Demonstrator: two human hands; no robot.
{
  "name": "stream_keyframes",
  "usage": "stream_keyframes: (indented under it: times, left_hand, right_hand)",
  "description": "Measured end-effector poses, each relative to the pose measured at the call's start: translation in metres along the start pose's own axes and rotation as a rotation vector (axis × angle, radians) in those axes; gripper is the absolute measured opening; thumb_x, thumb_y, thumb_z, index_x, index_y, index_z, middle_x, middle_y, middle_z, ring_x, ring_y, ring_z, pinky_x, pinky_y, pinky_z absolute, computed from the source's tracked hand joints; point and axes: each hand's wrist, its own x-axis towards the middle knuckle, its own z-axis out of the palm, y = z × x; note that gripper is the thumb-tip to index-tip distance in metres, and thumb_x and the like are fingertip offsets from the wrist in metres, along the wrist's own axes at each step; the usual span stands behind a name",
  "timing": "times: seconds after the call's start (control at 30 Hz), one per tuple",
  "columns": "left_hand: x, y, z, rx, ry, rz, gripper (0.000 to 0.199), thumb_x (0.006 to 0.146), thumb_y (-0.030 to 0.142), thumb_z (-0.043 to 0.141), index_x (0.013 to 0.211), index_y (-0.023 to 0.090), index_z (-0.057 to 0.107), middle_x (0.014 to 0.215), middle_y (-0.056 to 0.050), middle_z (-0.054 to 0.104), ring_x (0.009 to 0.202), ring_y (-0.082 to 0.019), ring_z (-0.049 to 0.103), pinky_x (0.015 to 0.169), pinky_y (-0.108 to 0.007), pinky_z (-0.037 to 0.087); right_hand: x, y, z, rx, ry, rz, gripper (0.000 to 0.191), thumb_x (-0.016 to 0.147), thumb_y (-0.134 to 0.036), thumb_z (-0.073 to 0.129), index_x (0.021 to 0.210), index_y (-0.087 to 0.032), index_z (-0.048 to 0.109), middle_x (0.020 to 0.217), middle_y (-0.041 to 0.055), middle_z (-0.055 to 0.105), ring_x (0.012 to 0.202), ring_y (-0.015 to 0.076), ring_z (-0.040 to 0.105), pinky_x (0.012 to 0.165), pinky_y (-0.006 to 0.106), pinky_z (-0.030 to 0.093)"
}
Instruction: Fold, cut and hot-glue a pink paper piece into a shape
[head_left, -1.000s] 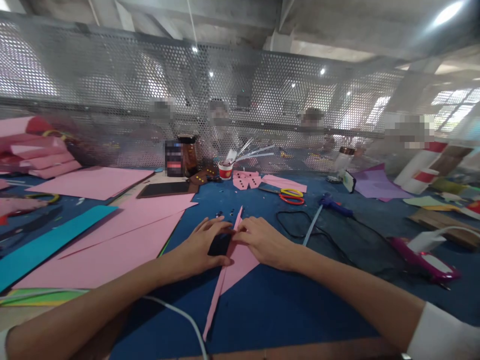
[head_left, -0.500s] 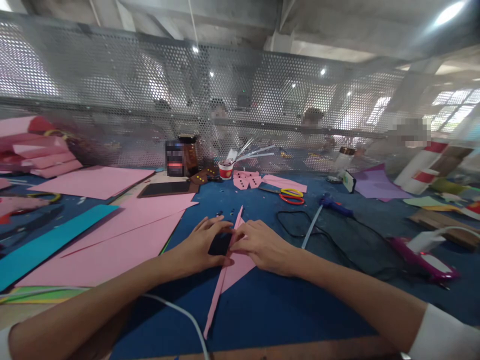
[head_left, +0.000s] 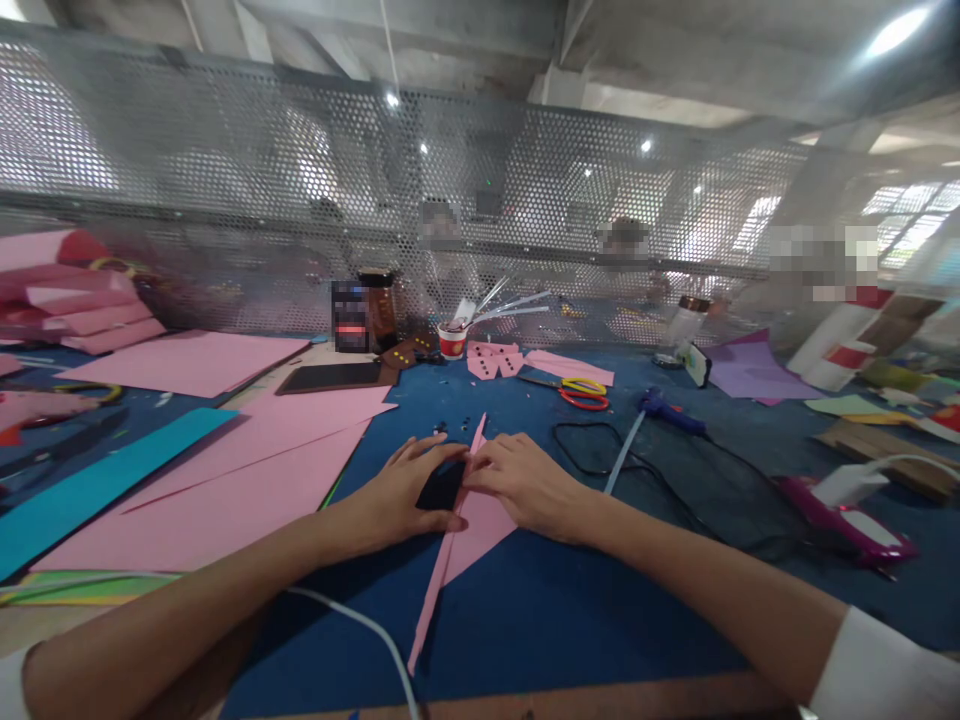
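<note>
A piece of pink paper (head_left: 480, 540) lies on the blue table in front of me, with a narrow strip folded up along its left edge. My left hand (head_left: 409, 490) holds that folded edge from the left, thumb and fingertips pressing it at two spots with a gap between them. From the right, my right hand (head_left: 525, 487) grips the same fold with its fingers bent close together. The right palm covers part of the paper. The fold's pointed far end shows just beyond my fingers.
Pink sheets (head_left: 247, 500) and a blue strip (head_left: 112, 490) lie to the left. Beyond my hands are scissors (head_left: 583, 392), a paper cup (head_left: 451, 342) and dotted pink pieces (head_left: 493, 360). A blue glue gun (head_left: 671, 410), its cord and a magenta power strip (head_left: 847, 520) occupy the right.
My right hand has shifted slightly up along the fold. The left hand stays almost in place, and the pink paper has hardly moved.
</note>
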Motion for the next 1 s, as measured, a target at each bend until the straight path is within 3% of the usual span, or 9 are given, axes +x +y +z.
stream_keyframes:
  times: [0.43, 1.0]
  left_hand:
    - [0.002, 0.0, -0.003, 0.037, -0.027, -0.022, 0.088, 0.076, 0.071, 0.065, 0.147, 0.026, 0.038, 0.156, -0.013, 0.039, 0.148, -0.034, 0.025, 0.119, -0.055, 0.021]
    - [0.002, -0.005, 0.0, 0.04, -0.01, -0.001, 0.09, 0.077, 0.07, 0.064, 0.15, 0.03, 0.033, 0.159, -0.011, 0.034, 0.149, -0.036, 0.021, 0.119, -0.056, 0.021]
  right_hand:
    - [0.002, 0.014, 0.002, -0.036, 0.016, 0.081, 0.04, 0.097, -0.007, 0.045, 0.131, -0.024, 0.058, 0.12, 0.0076, 0.059, 0.107, 0.0212, 0.048, 0.088, 0.035, 0.035]
    - [0.002, 0.023, 0.009, -0.01, 0.009, 0.157, 0.042, 0.093, -0.001, 0.046, 0.129, -0.02, 0.058, 0.122, 0.0092, 0.057, 0.113, 0.0209, 0.045, 0.094, 0.037, 0.037]
